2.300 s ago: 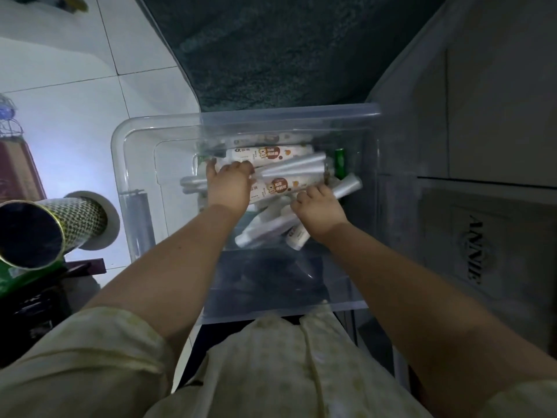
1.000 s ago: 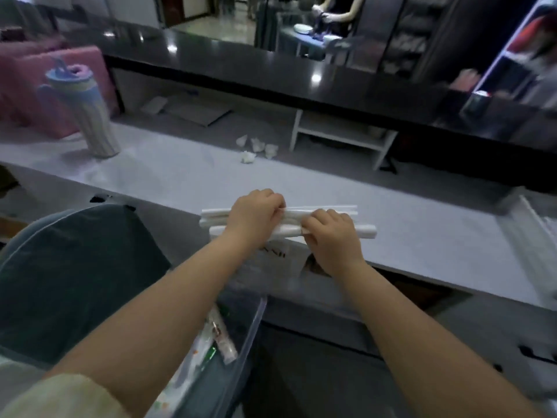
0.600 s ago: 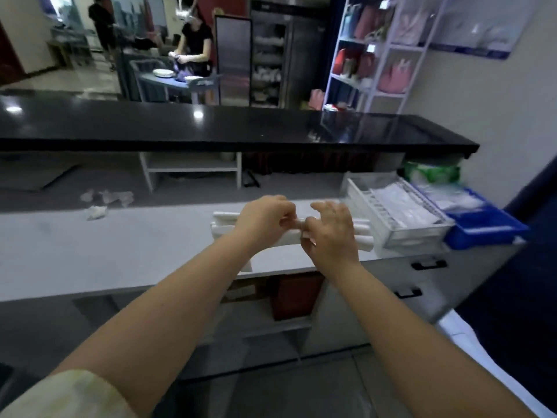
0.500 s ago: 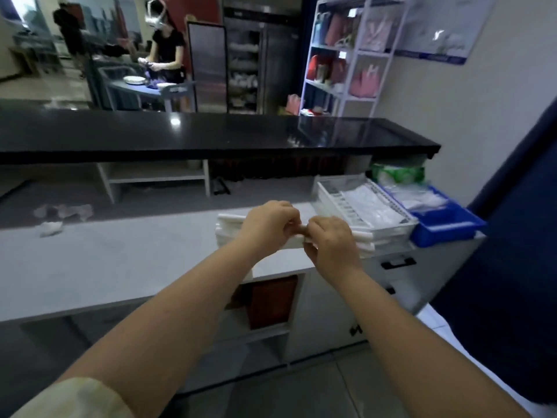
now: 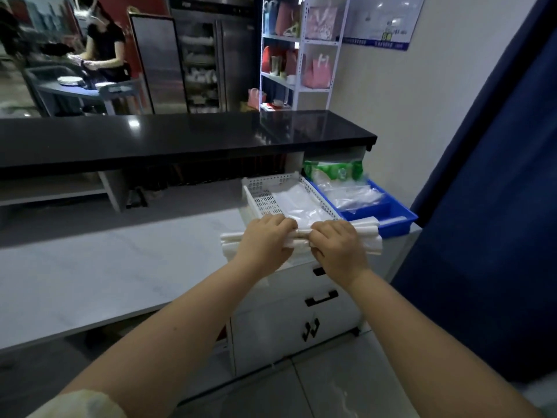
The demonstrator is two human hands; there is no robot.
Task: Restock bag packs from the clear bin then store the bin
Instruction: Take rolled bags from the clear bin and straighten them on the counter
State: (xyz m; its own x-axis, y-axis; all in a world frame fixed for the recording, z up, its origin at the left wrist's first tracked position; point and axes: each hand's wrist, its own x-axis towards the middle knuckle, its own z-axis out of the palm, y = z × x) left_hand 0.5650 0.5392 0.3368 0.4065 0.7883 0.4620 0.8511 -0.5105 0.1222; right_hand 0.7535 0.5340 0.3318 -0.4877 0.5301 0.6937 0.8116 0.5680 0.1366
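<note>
Above the counter (image 5: 120, 267) edge, bag packs (image 5: 369, 236) are clasped by left grip (image 5: 265, 239) and right grip (image 5: 337, 248), white tray (image 5: 259, 188) at 12 o'clock. Placement and bin storage are judged outstanding; clear bin unseen.

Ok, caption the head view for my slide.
The left hand and right hand grip a bundle of white bag packs in front of the white perforated tray and blue bin on the counter.

A pale marble table (image 5: 90, 267) is running in front of a raised black counter (image 5: 180, 134); a white shelving rack (image 5: 298, 55) is standing against the beige wall (image 5: 407, 101); a dark blue curtain (image 5: 497, 206) is hanging at the right.
</note>
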